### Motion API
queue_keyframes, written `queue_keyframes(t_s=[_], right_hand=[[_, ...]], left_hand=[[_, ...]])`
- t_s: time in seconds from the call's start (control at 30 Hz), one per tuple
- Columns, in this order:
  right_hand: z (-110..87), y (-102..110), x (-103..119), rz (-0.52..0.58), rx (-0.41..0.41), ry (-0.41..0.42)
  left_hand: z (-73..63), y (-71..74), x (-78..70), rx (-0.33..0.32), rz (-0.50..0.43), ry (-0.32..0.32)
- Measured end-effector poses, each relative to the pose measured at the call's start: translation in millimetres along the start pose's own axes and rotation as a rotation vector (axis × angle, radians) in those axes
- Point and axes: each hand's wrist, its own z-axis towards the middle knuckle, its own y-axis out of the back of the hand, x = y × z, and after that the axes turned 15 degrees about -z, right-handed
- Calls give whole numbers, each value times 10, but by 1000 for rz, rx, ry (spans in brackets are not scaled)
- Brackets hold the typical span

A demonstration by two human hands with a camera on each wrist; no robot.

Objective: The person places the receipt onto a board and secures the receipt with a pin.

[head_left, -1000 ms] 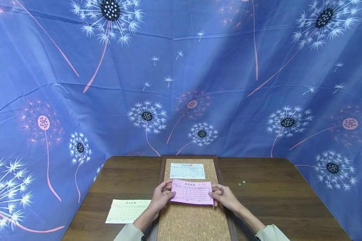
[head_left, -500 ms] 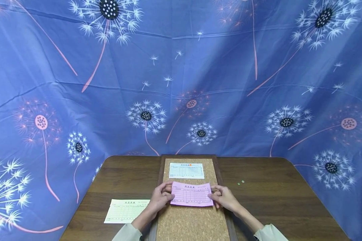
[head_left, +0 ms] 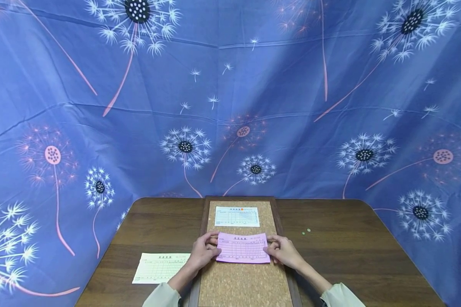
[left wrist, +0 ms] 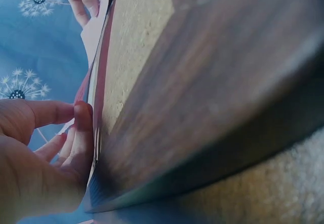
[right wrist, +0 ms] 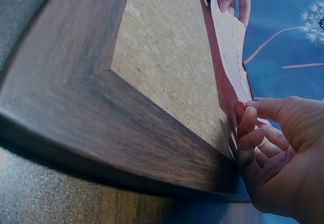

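Observation:
A pink printed form slip (head_left: 243, 248) stretches between both hands over the middle of a wood-framed cork board (head_left: 246, 285). My left hand (head_left: 203, 251) pinches its left edge, thumb on top. At the right edge, my right hand (head_left: 286, 252) pinches it the same way. In the right wrist view the pink slip (right wrist: 230, 46) bows close over the cork, with a reddish strip showing beneath it. The left wrist view shows thumb and finger of the left hand (left wrist: 55, 148) meeting at the paper's edge. Above the pink slip, a white form slip (head_left: 237, 217) lies on the board, an orange dot at its top.
A pale green form slip (head_left: 159, 267) lies on the table left of the board, partly behind the left forearm. Two tiny round pieces (head_left: 306, 231) sit on the wooden table (head_left: 353, 256) to the right. A blue dandelion-print cloth (head_left: 223, 85) hangs behind.
The pink slip has come slightly down the board toward the person, and more cork shows between it and the white slip. Both hands keep their pinch.

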Motion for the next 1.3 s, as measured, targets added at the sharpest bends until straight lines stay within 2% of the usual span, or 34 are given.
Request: queue_keyframes(t_s=[0.2,0.43,0.63,0.87,1.03,1.17,1.3], right_hand=[[-7,-18,-8,-3,-21,-4],[14,-30,-1,-11,-41,11],[6,-25,-11,-1,-61,33],[1,-1,-6,26,-28,31],[33,-8,16,26,-14,52],[80,-19,39,9,-37,60],[129,-38,45,-9,-60,69]], left_hand=[[-11,-7,-17,0,17,-30],[-7,-2,0,-4,101,-78],[4,-4,-18,4,126,-74],[18,26,-46,30,152,-70],[70,42,-77,44,198,-125],[149,50,-115,20,213,-79],[211,68,-138,-17,277,-49]])
